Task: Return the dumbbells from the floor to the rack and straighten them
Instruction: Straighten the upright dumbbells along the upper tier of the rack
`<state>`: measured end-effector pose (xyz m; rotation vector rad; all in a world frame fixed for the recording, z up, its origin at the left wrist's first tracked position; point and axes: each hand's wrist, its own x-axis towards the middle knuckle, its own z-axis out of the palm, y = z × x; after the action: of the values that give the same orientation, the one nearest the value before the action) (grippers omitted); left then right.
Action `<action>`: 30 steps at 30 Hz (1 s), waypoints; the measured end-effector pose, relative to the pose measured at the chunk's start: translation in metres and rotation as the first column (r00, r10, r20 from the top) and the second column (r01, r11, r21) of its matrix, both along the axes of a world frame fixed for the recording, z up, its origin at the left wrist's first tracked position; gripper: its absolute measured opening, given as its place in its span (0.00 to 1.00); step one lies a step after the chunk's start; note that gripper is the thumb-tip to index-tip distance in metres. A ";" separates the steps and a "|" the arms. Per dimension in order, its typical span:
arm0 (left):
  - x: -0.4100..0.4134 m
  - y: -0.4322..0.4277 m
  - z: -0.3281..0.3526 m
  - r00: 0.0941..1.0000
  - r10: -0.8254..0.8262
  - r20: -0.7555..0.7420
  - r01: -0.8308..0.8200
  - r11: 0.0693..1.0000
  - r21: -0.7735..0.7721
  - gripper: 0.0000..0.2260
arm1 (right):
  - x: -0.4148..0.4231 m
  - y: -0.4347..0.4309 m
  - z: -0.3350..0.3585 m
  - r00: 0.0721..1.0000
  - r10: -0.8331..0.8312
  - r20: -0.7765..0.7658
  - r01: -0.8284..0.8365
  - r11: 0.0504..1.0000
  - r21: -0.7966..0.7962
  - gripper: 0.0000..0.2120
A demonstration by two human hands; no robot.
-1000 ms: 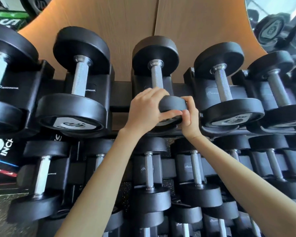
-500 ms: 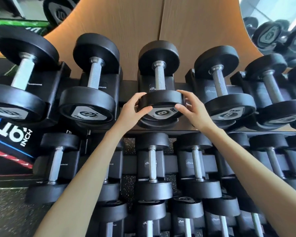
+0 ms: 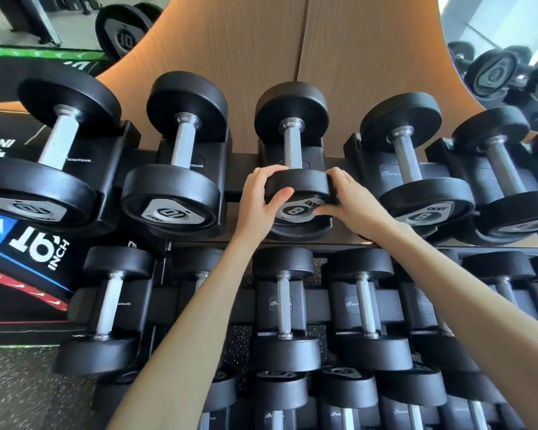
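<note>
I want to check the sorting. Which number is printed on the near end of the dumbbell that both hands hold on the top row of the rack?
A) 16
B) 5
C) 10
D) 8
D: the label on the near end of the dumbbell, gripped between the left hand and the right hand, reads 8.

Matt black rubber dumbbell (image 3: 292, 156) heads, knurled metal handles.

Wood-panel wall (image 3: 230, 41) (a mirror (image 3: 485, 26) beside it) above speckled floor (image 3: 19, 383).
</note>
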<state>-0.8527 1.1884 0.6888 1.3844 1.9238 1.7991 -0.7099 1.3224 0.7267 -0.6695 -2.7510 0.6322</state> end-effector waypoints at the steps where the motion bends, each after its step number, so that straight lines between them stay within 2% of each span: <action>1: -0.002 -0.001 -0.005 0.999 0.015 0.035 -0.016 0.999 0.030 0.21 | -0.003 -0.004 0.008 0.999 0.023 0.041 -0.026 0.997 0.074 0.25; 5: 0.005 0.002 -0.025 0.978 0.119 0.170 -0.138 0.984 0.110 0.25 | -0.011 -0.012 0.031 0.978 0.006 0.211 -0.093 0.909 0.406 0.28; 7: 0.007 0.005 -0.033 0.967 0.154 0.202 -0.181 0.976 0.120 0.27 | -0.015 -0.015 0.035 0.968 -0.028 0.251 -0.102 0.866 0.490 0.30; 9: 0.006 0.008 -0.039 0.966 0.143 0.216 -0.170 0.979 0.111 0.25 | -0.016 -0.017 0.033 0.973 -0.062 0.221 -0.060 0.860 0.506 0.31; 11: 0.002 0.008 -0.041 0.966 0.085 0.243 -0.102 0.993 0.057 0.20 | -0.011 -0.017 0.024 0.990 -0.090 0.112 0.033 0.901 0.433 0.30; 13: -0.002 0.004 -0.037 0.963 -0.002 0.269 0.004 1.000 -0.007 0.16 | -0.004 -0.019 0.007 0.988 -0.138 -0.072 0.151 0.960 0.235 0.29; 15: -0.003 0.001 -0.029 0.964 -0.071 0.255 0.089 0.994 -0.061 0.16 | 0.001 -0.019 -0.011 0.955 -0.186 -0.232 0.190 0.982 -0.004 0.30; 18: -0.001 -0.002 -0.016 0.995 -0.064 0.077 0.074 0.988 -0.136 0.23 | 0.006 -0.015 -0.028 0.912 -0.213 -0.350 0.091 0.938 -0.335 0.30; 20: 0.004 0.001 -0.007 0.997 -0.061 -0.054 0.052 0.988 -0.147 0.26 | 0.009 -0.011 -0.035 0.903 -0.210 -0.376 0.024 0.896 -0.444 0.28; 22: 0.012 0.006 -0.003 0.994 0.006 -0.110 -0.021 0.991 -0.133 0.25 | 0.011 -0.010 -0.044 0.902 -0.211 -0.376 -0.006 0.866 -0.500 0.26; 24: 0.019 0.010 -0.003 0.991 0.095 -0.094 -0.104 0.990 -0.095 0.21 | 0.012 -0.007 -0.048 0.908 -0.227 -0.351 0.016 0.858 -0.513 0.23; 27: 0.018 0.011 -0.005 0.993 0.114 -0.043 -0.117 0.989 -0.088 0.19 | 0.012 0.001 -0.040 0.951 -0.157 -0.268 0.020 0.892 -0.452 0.19; 30: 0.011 0.006 -0.011 0.993 0.108 0.036 -0.107 0.993 -0.048 0.21 | 0.008 0.002 -0.027 0.983 -0.073 -0.167 0.019 0.952 -0.305 0.20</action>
<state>-0.8421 1.1943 0.6783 1.2451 2.0427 1.8020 -0.7021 1.3242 0.6994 -0.7000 -2.4903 1.0628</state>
